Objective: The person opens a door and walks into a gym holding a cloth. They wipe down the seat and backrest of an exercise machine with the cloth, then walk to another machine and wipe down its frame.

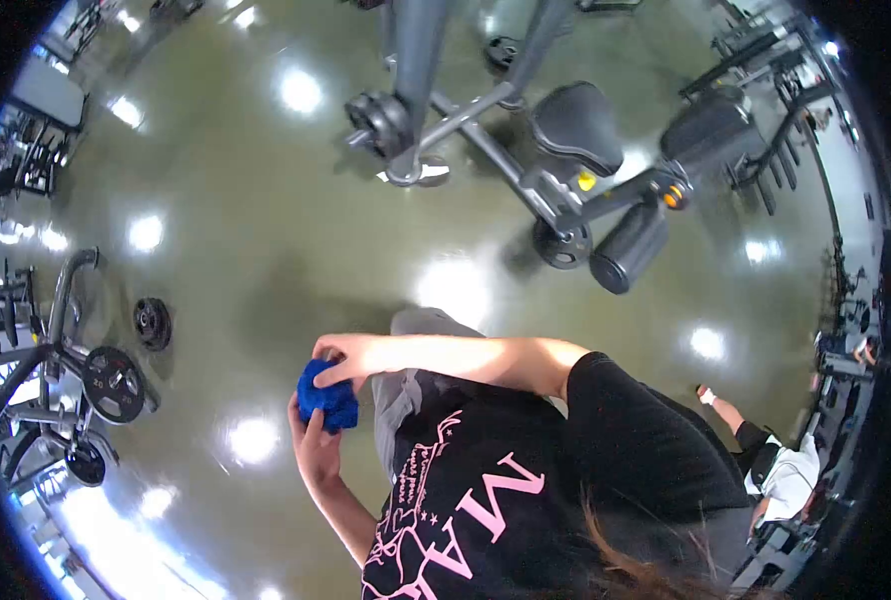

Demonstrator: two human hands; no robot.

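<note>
A bright blue, crumpled bundle of cloth (pixel 338 408) is held in front of my body, left of the centre of the head view. From above, my right hand (pixel 344 358) curls its fingers over the top of it. My left hand (pixel 314 440) grips the same cloth from below, thumb and fingers against its side. Both forearms are bare, and the cloth's full shape is partly covered by my fingers. Behind the hands are my grey trousers (pixel 421 385) and my black T-shirt (pixel 526 440) with pink lettering.
A grey exercise machine with a padded seat (pixel 576 125) and a roller pad (pixel 631 248) stands ahead. To the left is a rack with weight plates (pixel 114 385); more plates (pixel 153 323) lie on the shiny floor (pixel 216 230). A person in a white top (pixel 794 475) is at the right.
</note>
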